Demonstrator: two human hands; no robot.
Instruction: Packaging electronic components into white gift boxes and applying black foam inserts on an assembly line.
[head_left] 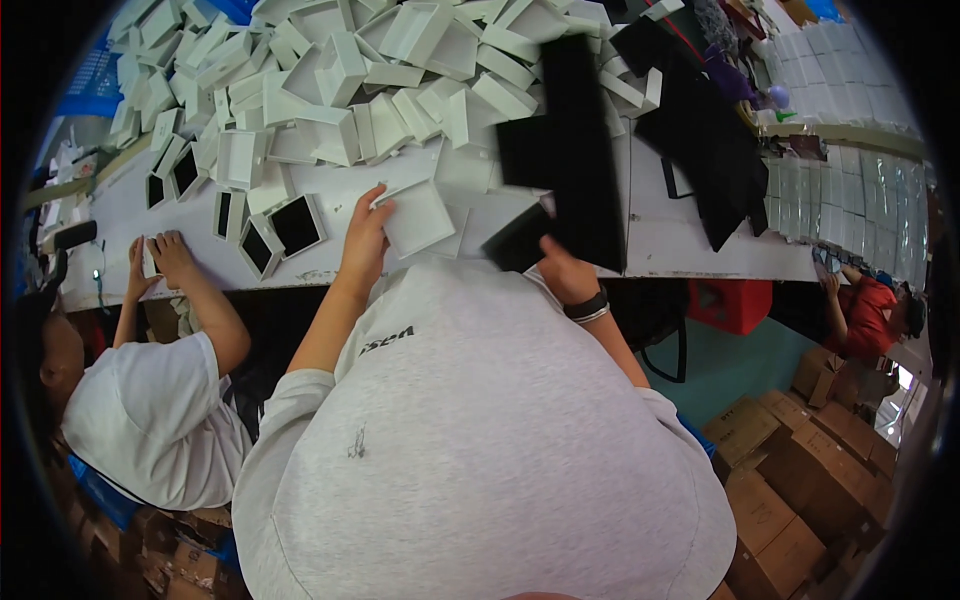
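My left hand (366,238) grips the side of a shallow white open box (418,220) at the table's near edge, its thumb over the rim. In my right hand (568,274) is one corner of a black cross-shaped sheet (580,170), its arms spread flat over the table and slightly blurred. Fingers of that hand are partly hidden behind the sheet. To the left of my left hand lie a few white boxes with black inside, one being a black-lined box (298,225). A stack of black sheets (700,145) rests to the right.
A large heap of white open boxes (325,70) covers the back of the table (655,235). At left a co-worker's hands (172,258) work at the same edge. Clear-wrapped white boxes (850,200) stand far right, with cardboard cartons (820,470) and a red bag (730,305) below.
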